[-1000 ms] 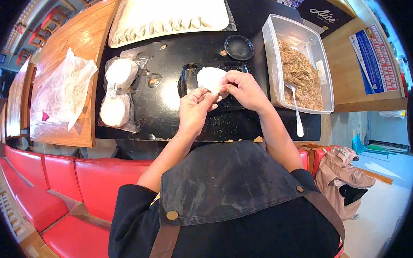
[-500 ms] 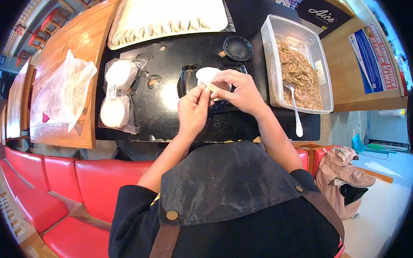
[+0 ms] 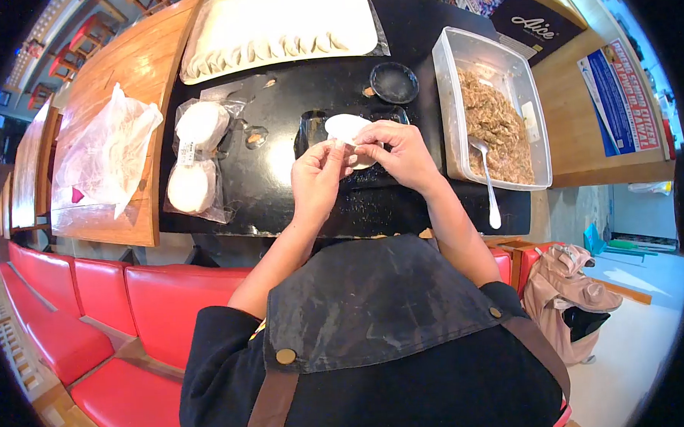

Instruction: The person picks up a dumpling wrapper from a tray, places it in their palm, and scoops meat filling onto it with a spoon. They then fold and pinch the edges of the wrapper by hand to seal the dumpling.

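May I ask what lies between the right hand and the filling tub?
The head view shows only bare black tabletop between the right hand and tub.

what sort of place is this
Probably a casual eatery's seating area: red padded benches, red stools in the background, and a tray holding a row of what look like folded dumplings on the black table.

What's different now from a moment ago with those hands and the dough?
The person's left hand has edged slightly left, and the right hand has changed its pinch on the small pale dough piece between them; neither visibly let go. The clear rectangular plastic tub, silver metal spoon and long cream tray stayed put.
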A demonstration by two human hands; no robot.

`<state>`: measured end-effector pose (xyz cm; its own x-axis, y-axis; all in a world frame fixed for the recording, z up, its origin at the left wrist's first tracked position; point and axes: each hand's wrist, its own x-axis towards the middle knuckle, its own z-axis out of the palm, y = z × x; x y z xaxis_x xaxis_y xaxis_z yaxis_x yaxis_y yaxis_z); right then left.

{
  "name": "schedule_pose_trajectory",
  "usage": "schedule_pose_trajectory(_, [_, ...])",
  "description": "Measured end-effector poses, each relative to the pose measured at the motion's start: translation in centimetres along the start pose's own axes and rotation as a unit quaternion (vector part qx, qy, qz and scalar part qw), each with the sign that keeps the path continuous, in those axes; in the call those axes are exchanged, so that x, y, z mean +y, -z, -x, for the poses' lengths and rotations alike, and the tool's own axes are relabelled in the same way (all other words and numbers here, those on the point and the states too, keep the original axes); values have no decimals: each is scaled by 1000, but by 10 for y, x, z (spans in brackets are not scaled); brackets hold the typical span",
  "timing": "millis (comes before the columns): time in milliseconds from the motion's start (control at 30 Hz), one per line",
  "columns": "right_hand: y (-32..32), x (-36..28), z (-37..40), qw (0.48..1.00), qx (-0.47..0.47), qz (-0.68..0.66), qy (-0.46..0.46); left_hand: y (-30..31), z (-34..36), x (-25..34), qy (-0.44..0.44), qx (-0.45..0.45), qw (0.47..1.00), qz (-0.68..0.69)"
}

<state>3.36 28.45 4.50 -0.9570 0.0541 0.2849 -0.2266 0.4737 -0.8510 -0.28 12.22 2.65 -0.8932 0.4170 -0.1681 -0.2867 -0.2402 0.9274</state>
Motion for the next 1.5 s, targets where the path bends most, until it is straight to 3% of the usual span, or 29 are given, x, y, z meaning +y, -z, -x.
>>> schedule_pose_trajectory(200, [0,-6,3,999,12,9,46,2,0,9,60,7,997,57])
schedule_pose_trajectory(267, [1,-15,1,1000,6,12,-25,2,0,8,57,1,997,58])
schedule_pose_trajectory(700, [-15,-14,-1,986,55,-103,-120,4,-9,-6,-47,-31,997,-44])
schedule_pose_trajectory(767, [-15,-12,1,970,46,-177,-157,3,-9,-4,-57,-33,996,-63])
schedule_pose_trajectory(900, [-14,-16,2,968,40,-187,-164,0,-8,3,-68,-39,995,-62])
schedule_pose_trajectory(1067, [-9,-19,2,982,36,-100,-155,8,-12,-4,-52,-45,996,-56])
schedule_pose_trajectory(1267, [-7,-20,3,984,-10,-93,-149,11,-9,0,-47,-50,996,-64])
schedule_pose_trajectory(1500, [-12,-13,4,982,14,-138,-129,11,-11,-1,-58,-42,992,-109])
